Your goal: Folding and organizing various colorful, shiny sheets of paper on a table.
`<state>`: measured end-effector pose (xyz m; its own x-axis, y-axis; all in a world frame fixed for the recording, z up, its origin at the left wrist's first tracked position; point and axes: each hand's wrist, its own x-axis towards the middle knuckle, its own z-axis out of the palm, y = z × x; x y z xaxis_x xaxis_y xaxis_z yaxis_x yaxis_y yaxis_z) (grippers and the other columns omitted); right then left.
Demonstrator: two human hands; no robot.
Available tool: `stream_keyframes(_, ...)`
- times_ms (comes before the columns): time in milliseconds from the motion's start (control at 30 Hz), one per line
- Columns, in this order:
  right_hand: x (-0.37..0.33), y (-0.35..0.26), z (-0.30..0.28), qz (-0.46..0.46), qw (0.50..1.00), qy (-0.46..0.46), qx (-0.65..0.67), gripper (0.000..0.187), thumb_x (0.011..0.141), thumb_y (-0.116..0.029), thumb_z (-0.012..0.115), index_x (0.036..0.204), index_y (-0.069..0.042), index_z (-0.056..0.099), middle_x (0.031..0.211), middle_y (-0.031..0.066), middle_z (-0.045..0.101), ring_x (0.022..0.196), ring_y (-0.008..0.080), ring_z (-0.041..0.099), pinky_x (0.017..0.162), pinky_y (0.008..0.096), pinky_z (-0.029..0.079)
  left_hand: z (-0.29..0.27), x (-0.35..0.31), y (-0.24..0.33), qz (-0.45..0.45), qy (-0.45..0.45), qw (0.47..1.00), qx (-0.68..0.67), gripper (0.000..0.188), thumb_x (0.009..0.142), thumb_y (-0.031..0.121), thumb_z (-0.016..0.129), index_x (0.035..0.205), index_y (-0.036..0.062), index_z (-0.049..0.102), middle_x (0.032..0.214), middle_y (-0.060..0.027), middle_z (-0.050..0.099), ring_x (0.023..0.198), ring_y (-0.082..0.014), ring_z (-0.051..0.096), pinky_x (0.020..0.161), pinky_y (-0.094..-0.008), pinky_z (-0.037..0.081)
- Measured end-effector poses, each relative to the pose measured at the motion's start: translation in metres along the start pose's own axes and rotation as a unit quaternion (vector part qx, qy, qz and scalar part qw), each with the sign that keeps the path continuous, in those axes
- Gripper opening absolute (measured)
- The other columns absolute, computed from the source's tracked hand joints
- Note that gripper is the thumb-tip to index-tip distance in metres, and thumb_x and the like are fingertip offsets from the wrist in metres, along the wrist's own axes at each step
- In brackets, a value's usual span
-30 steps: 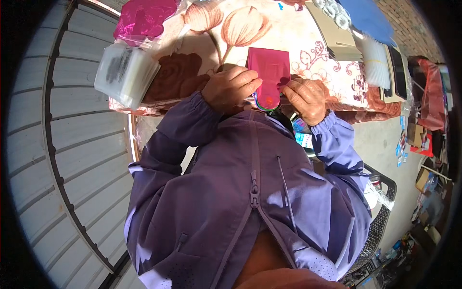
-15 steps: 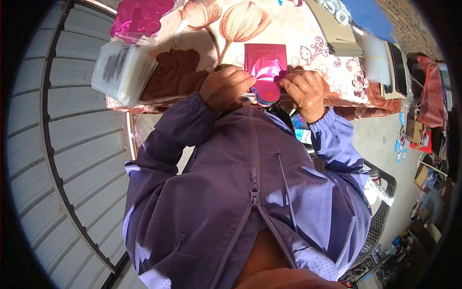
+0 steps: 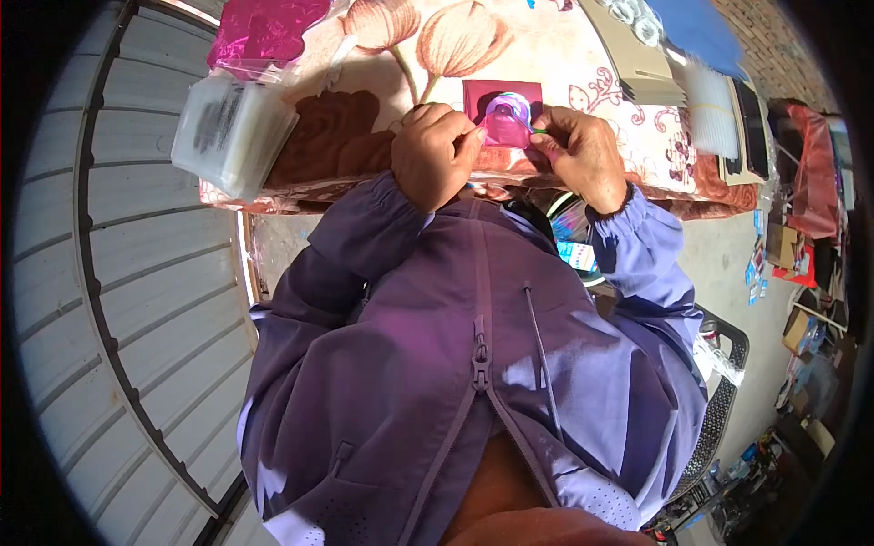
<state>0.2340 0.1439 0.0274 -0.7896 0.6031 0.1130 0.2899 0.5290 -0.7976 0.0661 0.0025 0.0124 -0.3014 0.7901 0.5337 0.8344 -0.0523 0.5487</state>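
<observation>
Between my hands is a thin, shiny magenta piece (image 3: 506, 130), with a rounded purple-and-white part at its far end; I cannot tell exactly what it is. My left hand (image 3: 435, 150) pinches its left side with thumb and forefinger. On the other side, my right hand (image 3: 584, 155) has its fingertips closed on the right edge, where a bit of green shows. Under and behind the piece, a flat dark magenta square (image 3: 477, 89) lies on the flowered tablecloth (image 3: 560, 50), close to the near edge of the table.
A clear plastic pack (image 3: 228, 132) stands at the table's left, below magenta foil (image 3: 264, 32). To the right are grey-beige boards (image 3: 637, 64), a white ribbed stack (image 3: 712, 109) and clear rings (image 3: 637, 18). A black chair (image 3: 719, 428) stands at my right side.
The rounded end, which hung toward me with multicoloured edges, now points away over the magenta square. Both hands have shifted slightly and still pinch at the sides.
</observation>
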Motion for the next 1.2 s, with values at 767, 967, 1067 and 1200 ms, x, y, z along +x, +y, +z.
stream_keyframes(767,0.026,-0.005,-0.016,-0.007,0.997,-0.05,-0.054,0.017,0.072,-0.008,0.077,0.078,0.002,0.065,0.063,0.0092,0.062,0.056,0.0141,0.054,0.056,0.0303,0.046,0.032,0.042,0.0,0.171,-0.201,0.945,0.192,0.053,0.087,0.022,0.059,0.135,0.0038,0.048,0.144,-0.008,0.044,0.132,-0.0258,0.039,0.108,-0.0393,0.031)
stream_keyframes(967,0.019,0.007,-0.021,-0.049,0.994,-0.013,-0.097,0.02,0.076,-0.01,0.078,0.082,0.001,0.062,0.064,0.005,0.06,0.059,0.0106,0.054,0.056,0.0285,0.044,0.037,0.039,-0.004,0.155,-0.176,0.948,0.213,0.051,0.087,0.025,0.056,0.136,0.0097,0.048,0.141,-0.0019,0.046,0.131,-0.0195,0.04,0.107,-0.0377,0.03)
stream_keyframes(1067,0.015,0.019,-0.024,-0.005,0.996,-0.05,0.067,0.021,0.08,-0.012,0.077,0.086,0.0,0.06,0.064,0.0043,0.058,0.059,0.0101,0.054,0.055,0.0279,0.043,0.037,0.04,-0.004,0.153,-0.169,0.951,0.207,0.052,0.086,0.024,0.057,0.135,0.0096,0.049,0.14,-0.0013,0.047,0.13,-0.0187,0.04,0.106,-0.0373,0.031)
stream_keyframes(1200,0.003,0.03,-0.022,-0.002,0.989,-0.05,0.141,0.026,0.08,-0.023,0.078,0.088,-0.003,0.062,0.065,0.0089,0.061,0.058,0.0203,0.057,0.058,0.0328,0.046,0.033,0.043,0.0,0.155,-0.178,0.95,0.207,0.054,0.085,0.025,0.058,0.136,0.0095,0.048,0.14,-0.0009,0.047,0.129,-0.018,0.041,0.106,-0.037,0.031)
